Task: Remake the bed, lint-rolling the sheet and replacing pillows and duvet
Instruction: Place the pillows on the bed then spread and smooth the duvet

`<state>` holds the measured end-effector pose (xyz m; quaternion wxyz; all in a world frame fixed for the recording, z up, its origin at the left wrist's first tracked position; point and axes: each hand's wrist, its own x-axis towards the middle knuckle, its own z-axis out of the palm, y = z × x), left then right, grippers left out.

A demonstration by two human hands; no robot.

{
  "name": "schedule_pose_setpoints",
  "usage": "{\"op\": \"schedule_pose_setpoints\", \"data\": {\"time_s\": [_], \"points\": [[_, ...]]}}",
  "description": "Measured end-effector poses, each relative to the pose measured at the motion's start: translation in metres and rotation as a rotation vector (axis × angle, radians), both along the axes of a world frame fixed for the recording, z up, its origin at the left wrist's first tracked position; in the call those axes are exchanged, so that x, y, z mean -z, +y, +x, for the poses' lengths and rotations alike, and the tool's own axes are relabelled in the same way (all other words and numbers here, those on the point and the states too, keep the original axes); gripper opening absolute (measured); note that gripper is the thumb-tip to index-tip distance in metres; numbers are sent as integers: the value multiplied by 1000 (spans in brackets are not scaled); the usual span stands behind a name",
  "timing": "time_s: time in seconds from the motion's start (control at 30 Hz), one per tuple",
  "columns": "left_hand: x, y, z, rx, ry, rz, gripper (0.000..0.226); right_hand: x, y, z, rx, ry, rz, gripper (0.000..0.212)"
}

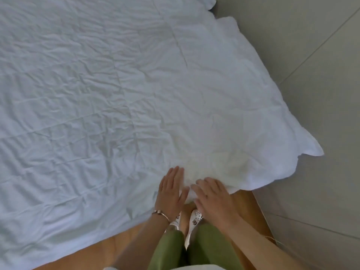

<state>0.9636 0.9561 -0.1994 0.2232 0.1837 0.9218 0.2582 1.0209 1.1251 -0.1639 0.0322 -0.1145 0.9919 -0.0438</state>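
Bare-armed person in olive-green trousers [194, 248], white patterned slip-on shoes [191, 223], with a thin metal bracelet [160, 213] at lower centre.

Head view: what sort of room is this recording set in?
Probably a bedroom: a wrinkled white duvet spreads across a bed, both flat hands, left hand and right hand, smoothing its edge, above a wooden floor strip and grey floor tiles.

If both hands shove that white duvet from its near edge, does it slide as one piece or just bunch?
Probably bunches: the duvet is creased all over and already humps up just beyond the left hand and right hand, so it looks soft and floppy. Its far corner droops past the bed toward the floor, so it likely drapes rather than holds shape.
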Motion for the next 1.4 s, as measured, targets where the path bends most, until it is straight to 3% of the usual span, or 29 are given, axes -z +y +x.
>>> {"op": "schedule_pose_setpoints", "data": {"time_s": [0.1,0.17,0.23,0.33,0.37,0.43,0.53,0.67,0.77,0.83,0.97,1.1,1.23,1.3,1.4], "points": [[24,-44,24,-60,-7,-179,71,23,-23,8,-79,-232,127,85],[40,-65,22,18,5,-361,96,38,-17,-7,-72,-261,180,104],[52,-78,12,54,34,-495,116,51,-4,-28,-52,-260,199,108],[48,-80,-11,38,72,-524,101,50,10,-55,-58,-284,228,85],[43,-79,-17,19,75,-451,88,45,11,-62,-74,-294,214,69],[34,-82,-21,-46,-84,-262,70,29,15,-72,-83,-499,122,40],[15,-96,7,15,-274,-211,56,5,23,-67,-112,-765,114,34],[-2,-88,36,101,-368,-255,45,6,17,-48,-167,-886,233,43],[3,-84,46,173,-488,-299,54,27,9,-27,-251,-822,491,66],[18,-92,61,120,-524,-266,66,37,1,-7,-175,-782,548,80],[35,-129,84,-77,-276,-192,64,39,-50,21,23,-564,264,62],[45,-193,97,-29,-45,-399,82,50,-116,29,-151,-505,-43,60],[55,-274,111,-64,-17,-622,111,62,-199,25,-240,-553,-207,69],[63,-314,114,-70,6,-715,123,67,-242,21,-256,-539,-188,82],[71,-370,112,-61,67,-811,131,78,-306,17,-333,-507,31,105]]}}
